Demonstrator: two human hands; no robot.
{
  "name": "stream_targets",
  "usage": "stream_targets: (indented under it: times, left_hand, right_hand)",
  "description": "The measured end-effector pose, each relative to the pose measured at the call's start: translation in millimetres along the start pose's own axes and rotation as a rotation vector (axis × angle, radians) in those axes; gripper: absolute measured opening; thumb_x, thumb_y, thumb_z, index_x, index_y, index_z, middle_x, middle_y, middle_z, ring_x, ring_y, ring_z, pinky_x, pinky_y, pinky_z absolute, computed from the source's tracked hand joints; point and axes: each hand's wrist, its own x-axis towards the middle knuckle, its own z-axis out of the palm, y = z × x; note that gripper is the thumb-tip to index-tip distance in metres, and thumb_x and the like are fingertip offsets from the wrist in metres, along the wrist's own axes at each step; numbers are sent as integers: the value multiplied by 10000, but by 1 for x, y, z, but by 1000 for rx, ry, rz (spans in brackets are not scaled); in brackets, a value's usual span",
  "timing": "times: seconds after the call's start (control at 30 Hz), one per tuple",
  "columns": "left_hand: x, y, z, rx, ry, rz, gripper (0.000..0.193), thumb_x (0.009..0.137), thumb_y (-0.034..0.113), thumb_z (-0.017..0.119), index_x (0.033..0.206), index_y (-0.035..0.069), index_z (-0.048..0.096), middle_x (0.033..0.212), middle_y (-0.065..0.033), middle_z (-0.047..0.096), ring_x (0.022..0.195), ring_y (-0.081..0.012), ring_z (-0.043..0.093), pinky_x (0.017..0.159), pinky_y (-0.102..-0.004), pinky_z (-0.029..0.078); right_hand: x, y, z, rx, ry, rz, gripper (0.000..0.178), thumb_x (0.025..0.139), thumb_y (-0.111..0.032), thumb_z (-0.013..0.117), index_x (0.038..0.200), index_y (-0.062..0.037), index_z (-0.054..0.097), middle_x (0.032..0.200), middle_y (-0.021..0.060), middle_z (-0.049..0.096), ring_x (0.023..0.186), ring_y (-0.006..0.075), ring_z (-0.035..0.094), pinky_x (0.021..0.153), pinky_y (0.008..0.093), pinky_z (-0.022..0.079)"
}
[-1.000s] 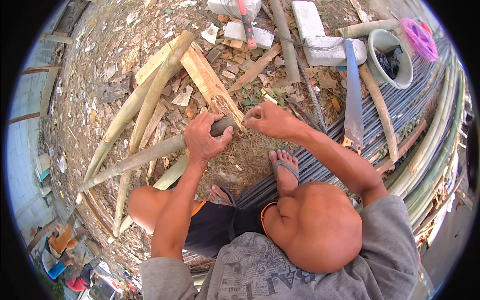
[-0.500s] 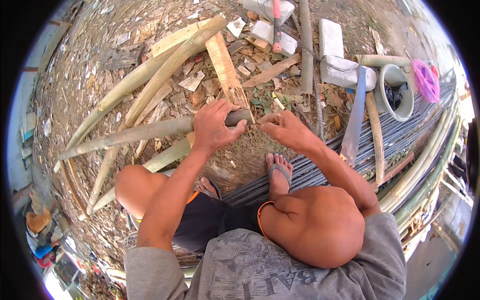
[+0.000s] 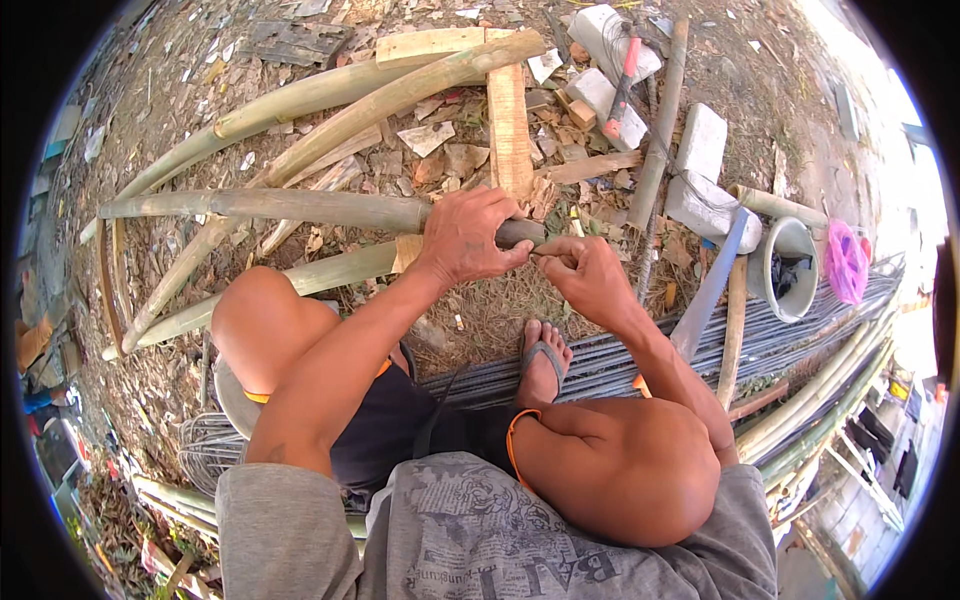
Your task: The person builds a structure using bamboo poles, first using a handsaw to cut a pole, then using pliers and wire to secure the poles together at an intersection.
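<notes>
My left hand is wrapped round a grey-brown bamboo pole close to its dark right end. The pole lies crosswise before my knees, over other bamboo. Just off that cut end, my right hand is closed in a pinch, fingertips at the tip of the pole. Whatever lies between those fingers is too small to make out. A pale wooden board runs away from the pole just beyond my left hand. Another bamboo pole slants across the board's far end.
A handsaw leans beside my right forearm, near a grey bucket and a pink plastic bag. White blocks and a red-handled tool lie farther off. Long dark rods stretch along the ground by my sandalled foot.
The view has shifted, so the scene sits differently in it. My left hand still grips the pole. My right fingers, formerly just off the end, are now pinched right by it.
</notes>
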Motion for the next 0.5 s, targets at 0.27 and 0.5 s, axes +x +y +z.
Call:
stream_targets:
  times: [0.27, 0.5]
  left_hand:
    - [0, -1, -4, -9, -19, 60, 416, 727, 437, 876, 943, 104, 749, 936, -72, 727, 904, -310, 718, 780, -469, 575]
    - [-1, -9, -4, -19, -67, 54, 426, 767, 437, 876, 991, 99, 744, 926, -74, 693, 910, -314, 705, 775, -473, 570]
  right_hand:
    - [13, -5, -6, -347, 219, -329, 168, 957, -214, 725, 1011, -70, 792, 792, 194, 734, 707, 422, 693, 655, 494, 532]
    - [15, -27, -19, -374, 201, -397, 292, 999, -348, 715, 1089, -75, 767, 758, 174, 734, 699, 383, 736, 651, 504, 571]
